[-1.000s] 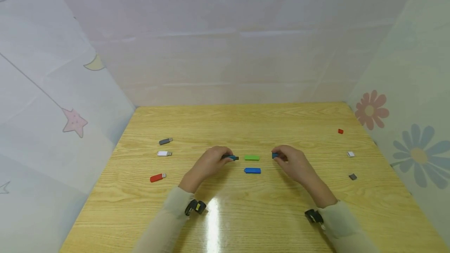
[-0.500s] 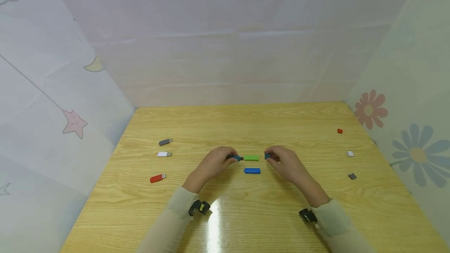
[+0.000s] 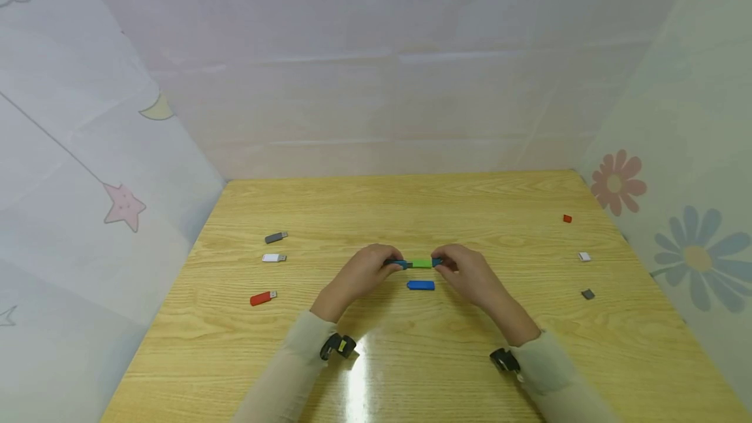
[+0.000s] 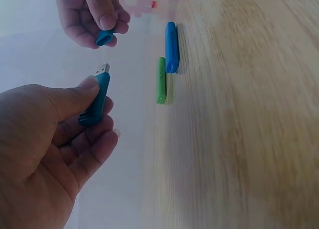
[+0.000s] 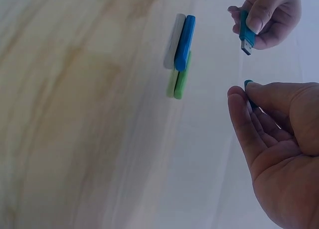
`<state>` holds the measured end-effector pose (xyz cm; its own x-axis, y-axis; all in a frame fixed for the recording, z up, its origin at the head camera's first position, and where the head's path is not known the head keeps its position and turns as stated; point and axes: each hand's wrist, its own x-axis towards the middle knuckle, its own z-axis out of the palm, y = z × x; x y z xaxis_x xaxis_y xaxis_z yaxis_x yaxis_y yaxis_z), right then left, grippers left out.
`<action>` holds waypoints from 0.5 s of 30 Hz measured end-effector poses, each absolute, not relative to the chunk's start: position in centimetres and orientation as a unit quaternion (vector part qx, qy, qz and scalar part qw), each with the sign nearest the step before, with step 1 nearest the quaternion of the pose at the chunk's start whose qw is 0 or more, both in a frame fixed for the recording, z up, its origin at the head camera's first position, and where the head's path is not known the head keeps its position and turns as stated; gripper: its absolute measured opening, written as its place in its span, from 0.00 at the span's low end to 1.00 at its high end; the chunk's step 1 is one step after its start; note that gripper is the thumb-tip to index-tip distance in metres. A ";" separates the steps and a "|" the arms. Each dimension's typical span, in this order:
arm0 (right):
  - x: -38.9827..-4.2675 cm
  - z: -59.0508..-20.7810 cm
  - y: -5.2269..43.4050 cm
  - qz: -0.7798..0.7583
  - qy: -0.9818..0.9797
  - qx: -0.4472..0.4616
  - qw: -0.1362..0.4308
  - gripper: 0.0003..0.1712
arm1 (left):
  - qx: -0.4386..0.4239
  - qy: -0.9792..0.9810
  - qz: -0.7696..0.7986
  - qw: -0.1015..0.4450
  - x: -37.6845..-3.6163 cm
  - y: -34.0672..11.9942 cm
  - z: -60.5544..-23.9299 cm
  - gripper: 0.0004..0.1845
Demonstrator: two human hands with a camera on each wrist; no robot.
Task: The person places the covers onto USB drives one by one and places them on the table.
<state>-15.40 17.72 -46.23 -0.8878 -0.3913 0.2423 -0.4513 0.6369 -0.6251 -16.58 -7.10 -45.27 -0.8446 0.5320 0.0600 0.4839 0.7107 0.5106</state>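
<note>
As seen from the head camera, the left hand (image 3: 358,274) pinches a teal USB stick (image 3: 397,264) between thumb and fingers, with the plug end pointing right. The right hand (image 3: 468,271) pinches a teal cap (image 3: 437,262), held just short of the plug. Both hover above a wooden surface (image 3: 411,207), over a green stick (image 3: 420,264); a blue stick (image 3: 421,285) lies just in front of it. To the left lie a grey stick (image 3: 275,237), a white stick (image 3: 273,258) and a red stick (image 3: 262,297), all uncapped. To the right, well apart, lie a red cap (image 3: 566,219), a white cap (image 3: 584,256) and a grey cap (image 3: 588,294). No brand, label or writing is legible on any item.

From the left wrist camera, the left hand (image 4: 45,154) grips the teal USB stick (image 4: 97,99) with the thumb on top and the fingers curled beneath; the metal plug is bare. The right hand (image 4: 92,15) holds the teal cap (image 4: 104,37) with its open end facing the plug, a small gap between them. The green stick (image 4: 161,80) and blue stick (image 4: 172,47) lie side by side on the surface.

From the right wrist camera, the right hand (image 5: 279,139) clasps the teal cap (image 5: 249,84), mostly hidden by the thumb. The left hand (image 5: 269,15) holds the teal USB stick (image 5: 244,35) plug-down. No markings can be read.
</note>
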 end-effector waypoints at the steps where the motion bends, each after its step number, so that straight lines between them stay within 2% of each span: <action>1: -15.4 -46.3 17.6 0.358 -0.903 0.236 0.041 0.12 | 0.276 0.923 0.264 0.046 -16.6 -7.0 -45.3 0.10; 15: -15.3 -46.6 16.8 0.362 -0.892 0.267 0.049 0.12 | 0.284 0.915 0.282 0.045 -17.0 -6.5 -45.9 0.10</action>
